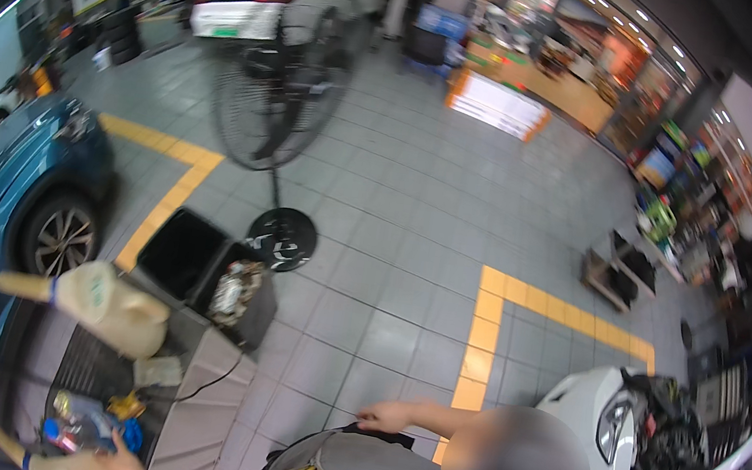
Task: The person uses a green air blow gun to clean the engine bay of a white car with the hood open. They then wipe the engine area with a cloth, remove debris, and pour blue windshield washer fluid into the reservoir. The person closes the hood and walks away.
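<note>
At the lower left, my left hand [122, 466] is closed on a translucent plastic jug [74, 468] with a long tan spout; the frame's edge cuts off part of both. A second spouted jug [117, 312] stands just beyond, on a grey cart [205, 389]. My right hand [384, 416] is in front of my grey jacket, beside a dark strip at its hem. Its fingers are curled, and what they hold, if anything, is too small to make out. A blurred patch covers part of that arm.
Bottles and a yellow item [126, 406] lie on the cart, whose bins [173, 255] hold crumpled waste. Behind stands a large floor fan [283, 107]. A blue car [37, 187] is at left, a white car with its hood up [594, 424] at right.
</note>
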Motion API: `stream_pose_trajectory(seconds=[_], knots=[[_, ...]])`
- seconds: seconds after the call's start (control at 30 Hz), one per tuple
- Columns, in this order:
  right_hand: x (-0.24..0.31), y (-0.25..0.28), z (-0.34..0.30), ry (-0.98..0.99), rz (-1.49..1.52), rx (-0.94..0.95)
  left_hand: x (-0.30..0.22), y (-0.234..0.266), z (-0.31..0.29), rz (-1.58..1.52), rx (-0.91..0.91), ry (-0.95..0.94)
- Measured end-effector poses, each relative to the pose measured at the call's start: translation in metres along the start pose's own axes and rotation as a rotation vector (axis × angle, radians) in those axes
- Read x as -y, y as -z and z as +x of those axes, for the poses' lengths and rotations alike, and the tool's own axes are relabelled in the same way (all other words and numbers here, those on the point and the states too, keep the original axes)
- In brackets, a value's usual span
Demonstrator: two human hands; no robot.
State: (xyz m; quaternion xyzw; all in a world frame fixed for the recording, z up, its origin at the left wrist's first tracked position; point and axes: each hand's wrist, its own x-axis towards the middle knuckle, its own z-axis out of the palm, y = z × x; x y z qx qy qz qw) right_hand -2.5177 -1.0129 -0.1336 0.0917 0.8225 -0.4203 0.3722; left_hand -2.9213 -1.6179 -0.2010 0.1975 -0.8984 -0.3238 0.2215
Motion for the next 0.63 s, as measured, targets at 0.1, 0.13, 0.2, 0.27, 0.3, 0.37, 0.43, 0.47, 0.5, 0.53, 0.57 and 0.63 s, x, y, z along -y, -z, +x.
stream_pose_trajectory(seconds=[0.1, 0.13, 0.2, 0.27, 0.3, 0.37, 0.43, 0.47, 0.5, 0.53, 0.57, 0.63], knots=[[-0.101, -0.051, -0.083, -0.017, 0.389, -0.082, -0.069, -0.047, -0.050, -0.099, 0.027, -0.200], [-0.122, -0.066, -0.105, -0.045, 0.534, -0.161, -0.105, -0.076, -0.081, -0.139, 0.084, -0.269], [-0.138, -0.098, -0.146, -0.093, 0.825, -0.308, -0.177, -0.135, -0.161, -0.194, 0.339, -0.363], [-0.145, -0.099, -0.180, -0.103, 0.997, -0.429, -0.232, -0.181, -0.249, -0.198, 0.715, -0.373], [-0.150, -0.087, -0.197, -0.094, 1.031, -0.485, -0.254, -0.199, -0.290, -0.179, 0.943, -0.328], [-0.164, -0.051, -0.240, -0.173, 0.868, -0.650, -0.288, -0.232, -0.360, -0.103, 1.389, -0.174], [-0.176, -0.008, -0.299, -0.250, 0.906, -0.994, -0.320, -0.267, -0.406, 0.013, 1.739, 0.017], [-0.182, 0.020, -0.331, -0.320, 0.714, -1.277, -0.337, -0.291, -0.422, 0.051, 1.876, 0.141], [-0.184, 0.039, -0.380, -0.479, 0.802, -1.316, -0.355, -0.320, -0.432, 0.088, 1.993, 0.285], [-0.173, 0.058, -0.422, -0.471, 0.656, -1.638, -0.377, -0.354, -0.440, 0.121, 2.085, 0.438], [-0.158, 0.080, -0.461, -0.503, 0.544, -1.899, -0.399, -0.392, -0.447, 0.121, 2.137, 0.441], [-0.101, 0.119, -0.543, -0.545, 0.213, -2.206, -0.443, -0.479, -0.471, 0.053, 2.147, 0.026]])
